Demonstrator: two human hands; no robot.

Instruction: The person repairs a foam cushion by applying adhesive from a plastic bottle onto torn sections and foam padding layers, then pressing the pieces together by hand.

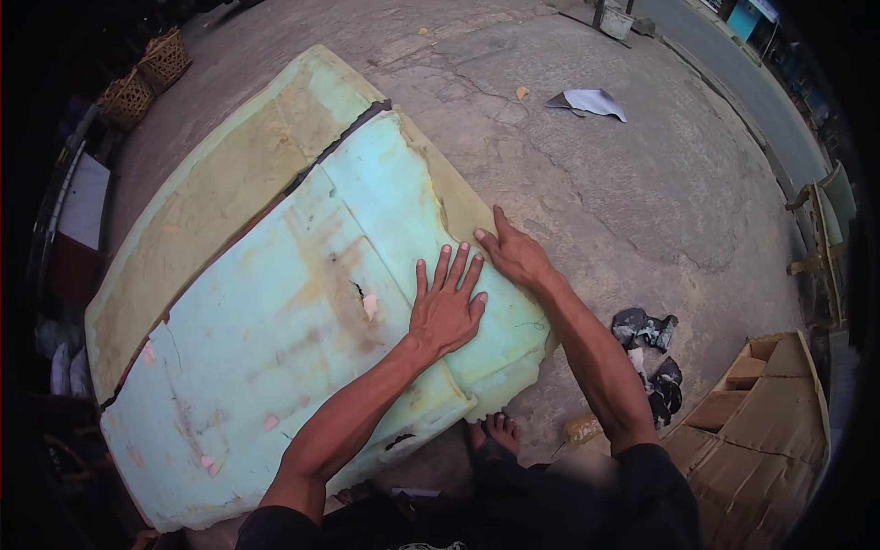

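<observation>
A large pale green foam slab (275, 348), stained brown and torn in places, lies on a concrete floor. A second yellowish foam slab (211, 202) lies under it and sticks out at the far left. My left hand (446, 307) rests flat on the green foam near its right edge, fingers spread. My right hand (513, 252) lies just beyond it, pressing on the foam's right edge where the yellowish layer (458, 206) shows. Neither hand holds anything.
Flattened brown cardboard (761, 422) lies at the lower right, with dark crumpled rags (655, 357) beside it. A grey sheet scrap (591, 101) lies on the cracked concrete (642, 202) farther off. Woven baskets (147, 78) stand at the far left. My bare foot (500, 431) shows below the foam.
</observation>
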